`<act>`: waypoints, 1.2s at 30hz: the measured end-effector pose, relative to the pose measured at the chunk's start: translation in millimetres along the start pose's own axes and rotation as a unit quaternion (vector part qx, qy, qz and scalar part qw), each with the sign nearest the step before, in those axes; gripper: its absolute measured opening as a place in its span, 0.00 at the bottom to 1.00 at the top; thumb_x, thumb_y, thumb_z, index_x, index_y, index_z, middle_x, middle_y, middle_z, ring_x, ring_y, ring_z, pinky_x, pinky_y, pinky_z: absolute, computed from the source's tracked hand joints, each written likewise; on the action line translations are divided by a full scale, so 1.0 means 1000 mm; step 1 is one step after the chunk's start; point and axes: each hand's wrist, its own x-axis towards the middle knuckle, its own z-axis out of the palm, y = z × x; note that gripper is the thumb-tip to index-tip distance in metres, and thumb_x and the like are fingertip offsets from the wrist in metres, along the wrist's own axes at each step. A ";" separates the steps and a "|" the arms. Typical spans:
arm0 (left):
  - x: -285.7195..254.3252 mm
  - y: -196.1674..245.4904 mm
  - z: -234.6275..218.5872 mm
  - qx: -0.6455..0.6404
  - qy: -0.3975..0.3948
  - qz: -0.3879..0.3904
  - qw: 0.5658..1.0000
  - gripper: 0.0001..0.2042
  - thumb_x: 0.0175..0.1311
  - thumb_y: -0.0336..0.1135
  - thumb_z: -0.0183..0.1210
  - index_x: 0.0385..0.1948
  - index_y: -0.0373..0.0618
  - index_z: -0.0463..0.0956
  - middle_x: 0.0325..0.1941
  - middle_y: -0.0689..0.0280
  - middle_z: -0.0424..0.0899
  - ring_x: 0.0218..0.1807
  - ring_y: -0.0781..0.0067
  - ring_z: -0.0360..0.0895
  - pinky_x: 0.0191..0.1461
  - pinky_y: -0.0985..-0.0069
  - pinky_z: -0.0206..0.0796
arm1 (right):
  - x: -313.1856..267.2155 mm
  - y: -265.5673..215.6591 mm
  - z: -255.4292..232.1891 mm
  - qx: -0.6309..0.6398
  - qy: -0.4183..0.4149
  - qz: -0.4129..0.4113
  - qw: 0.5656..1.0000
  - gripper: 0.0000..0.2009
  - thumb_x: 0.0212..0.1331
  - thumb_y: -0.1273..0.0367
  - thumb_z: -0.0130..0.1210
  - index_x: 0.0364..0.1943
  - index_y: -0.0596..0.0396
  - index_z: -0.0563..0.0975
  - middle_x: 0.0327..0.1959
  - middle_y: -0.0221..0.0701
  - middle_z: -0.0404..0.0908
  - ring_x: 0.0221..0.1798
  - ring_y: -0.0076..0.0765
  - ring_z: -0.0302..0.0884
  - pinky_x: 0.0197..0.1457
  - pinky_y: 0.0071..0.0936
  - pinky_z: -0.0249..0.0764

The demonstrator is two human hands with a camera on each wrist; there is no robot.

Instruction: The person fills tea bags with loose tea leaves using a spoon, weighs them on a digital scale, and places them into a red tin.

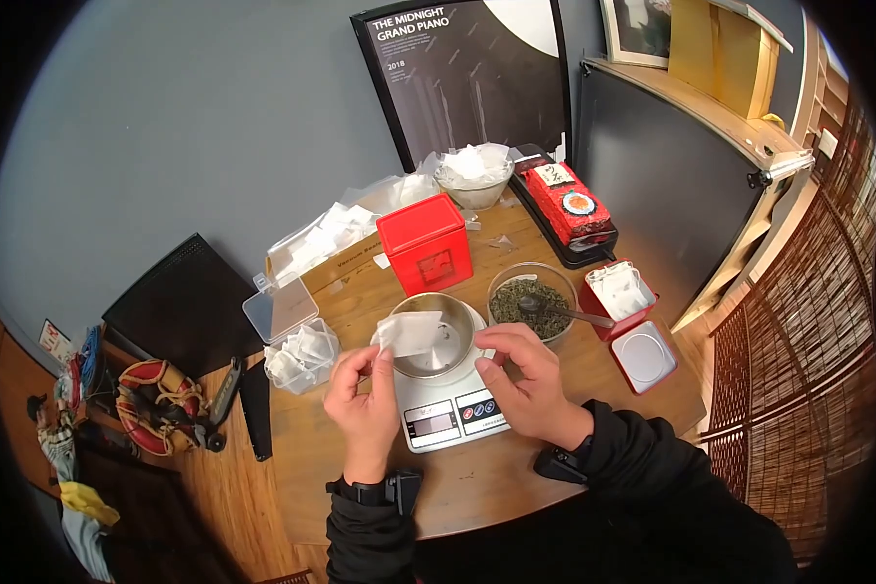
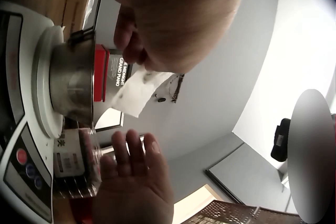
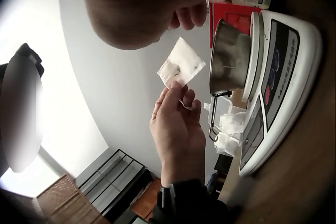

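Observation:
My left hand (image 1: 365, 391) pinches a white tea bag (image 1: 411, 333) by one end between thumb and fingers. The bag hangs over the metal bowl (image 1: 457, 343), which stands on a white digital scale (image 1: 428, 396). In the right wrist view the tea bag (image 3: 181, 62) shows a few dark specks inside and a short thread near the thumb. My right hand (image 1: 528, 382) hovers at the bowl's right side, its fingers loosely bent with nothing in them. The left wrist view shows that palm facing up, apart from the bag.
A glass bowl of dried tea leaves (image 1: 528, 289) with a dark spoon (image 1: 533, 305) stands to the right. Beside it is an open red tin (image 1: 633, 297) of white bags. A red box (image 1: 423, 243) stands behind the scale, and a plastic tub (image 1: 304, 358) of bags at left.

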 end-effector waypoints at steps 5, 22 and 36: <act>0.005 0.007 0.000 0.130 -0.037 0.114 0.984 0.04 0.61 0.23 0.65 0.35 0.36 0.80 0.32 0.59 0.82 0.33 0.67 0.79 0.39 0.75 0.72 | 0.001 -0.002 -0.001 -0.024 -0.043 -0.008 0.999 0.16 0.60 0.77 0.60 0.53 0.58 0.78 0.39 0.35 0.80 0.35 0.32 0.76 0.38 0.27 0.75; -0.002 0.007 0.009 0.161 -0.126 0.187 0.961 0.05 0.53 0.20 0.66 0.31 0.38 0.81 0.30 0.58 0.83 0.33 0.57 0.81 0.37 0.68 0.71 | -0.003 0.001 0.004 -0.010 -0.205 0.140 0.968 0.34 0.60 0.72 0.60 0.72 0.54 0.62 0.24 0.33 0.77 0.25 0.34 0.78 0.32 0.32 0.76; 0.001 0.006 0.007 0.225 -0.067 0.202 0.951 0.06 0.52 0.22 0.65 0.31 0.42 0.82 0.29 0.63 0.82 0.34 0.59 0.79 0.45 0.66 0.64 | -0.013 -0.022 -0.030 0.087 -0.136 0.195 0.967 0.10 0.64 0.73 0.60 0.47 0.62 0.80 0.25 0.27 0.81 0.26 0.18 0.77 0.32 0.21 0.75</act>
